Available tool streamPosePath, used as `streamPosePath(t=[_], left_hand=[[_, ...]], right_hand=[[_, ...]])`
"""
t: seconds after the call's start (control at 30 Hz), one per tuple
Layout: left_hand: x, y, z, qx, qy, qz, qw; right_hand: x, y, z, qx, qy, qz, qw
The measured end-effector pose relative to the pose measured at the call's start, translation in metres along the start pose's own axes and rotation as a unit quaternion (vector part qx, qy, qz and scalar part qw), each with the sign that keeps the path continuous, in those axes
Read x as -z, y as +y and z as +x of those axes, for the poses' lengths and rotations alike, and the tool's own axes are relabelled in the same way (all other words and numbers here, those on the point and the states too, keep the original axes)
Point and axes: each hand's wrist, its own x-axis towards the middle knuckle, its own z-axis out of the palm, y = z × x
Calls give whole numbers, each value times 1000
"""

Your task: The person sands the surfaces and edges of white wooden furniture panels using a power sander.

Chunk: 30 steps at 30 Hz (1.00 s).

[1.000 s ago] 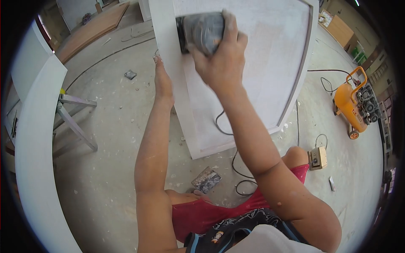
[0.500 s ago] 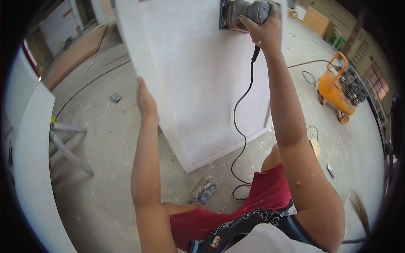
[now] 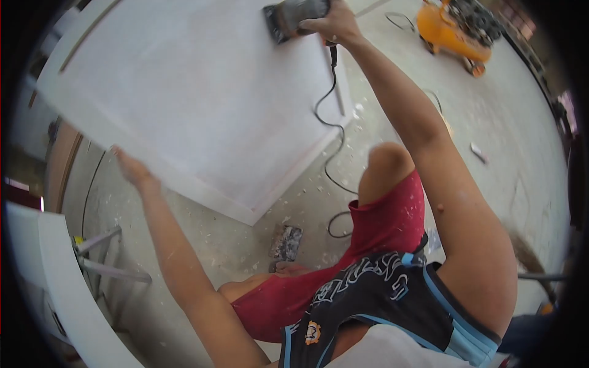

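Note:
A white framed panel (image 3: 184,92) stands tilted in front of me and fills the upper middle of the view. My right hand (image 3: 334,26) is wrapped round a dark power sander (image 3: 291,17), whose flat pad faces the panel near its top right. A black cord hangs from the sander across the panel's edge to the floor. At the panel's left edge is my left hand (image 3: 132,167), its palm against the frame and its fingers stretched along it. It grips no tool. The far side of the panel is hidden.
An orange air compressor (image 3: 451,30) stands at the upper right. A stained block (image 3: 286,243) lies on the floor by my foot. On the left are a white curved board (image 3: 80,294) and a metal stand (image 3: 113,267). A small object (image 3: 478,153) lies at the right.
The view has turned and tilted, so the panel appears rotated and further left. The sander and my right hand appear further left, and my left hand lower left. Both keep their contact.

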Motion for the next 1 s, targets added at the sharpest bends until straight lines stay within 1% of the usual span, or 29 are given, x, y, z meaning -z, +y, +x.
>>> streamPosePath(t=[0.07,0.1,0.13,0.17,0.2,0.23,0.27,0.3,0.33,0.37,0.4,0.43,0.47,0.5,0.57,0.6,0.63,0.67,0.7,0.77,0.8,0.87,0.93,0.97,1.0], left_hand=[[-3,6,-3,29,-10,24,999],[-2,11,-6,53,6,56,997],[-3,13,-9,79,19,91,993],[-3,11,-10,58,4,97,994],[-1,12,-9,76,-1,116,990],[5,10,1,37,-24,144,989],[5,8,2,29,-41,140,989],[4,10,2,16,-53,132,990],[5,15,-1,21,-20,147,989],[-1,20,-4,24,15,166,986],[-14,23,-12,27,4,170,985],[-30,28,-27,4,60,241,969],[-35,37,-32,-13,82,273,958],[-40,46,-37,-29,106,305,946],[-29,58,-23,-49,97,275,955],[-20,65,-12,-59,95,261,959],[-10,71,-2,-69,95,246,962],[-5,73,4,-79,97,229,965],[-6,70,9,-78,95,233,965],[-5,63,17,-117,122,197,966],[-7,60,19,-122,131,186,966],[-10,55,17,-120,135,192,965],[-6,57,15,-122,136,198,963],[-4,56,15,-123,136,202,962],[-2,56,15,-125,138,204,961]], right_hand=[[25,20,-25,-43,-68,14,997],[39,24,-43,-70,-66,4,995],[57,29,-64,-119,-143,42,982],[72,38,-84,-166,-213,82,959],[78,54,-107,-213,-246,44,945],[93,67,-128,-238,-260,27,935],[104,82,-151,-262,-274,13,925],[105,117,-186,-220,-257,-18,941],[108,148,-218,-175,-242,-49,953],[123,156,-238,-221,-261,-67,937],[138,156,-261,-266,-279,-84,919],[153,160,-284,-274,-284,-116,912],[170,156,-302,-274,-282,-147,908],[185,162,-324,-285,-278,-149,905],[211,175,-359,-302,-232,-152,912],[226,179,-370,-309,-232,-152,910],[241,183,-378,-329,-219,-187,899],[250,183,-376,-346,-206,-222,888],[259,188,-369,-350,-208,-221,886],[286,181,-337,-495,-185,-163,833],[296,183,-321,-498,-185,-165,831],[310,189,-291,-494,-167,-223,823],[323,200,-263,-495,-162,-252,816],[326,217,-257,-493,-162,-253,816],[330,238,-250,-459,-149,-296,825]])
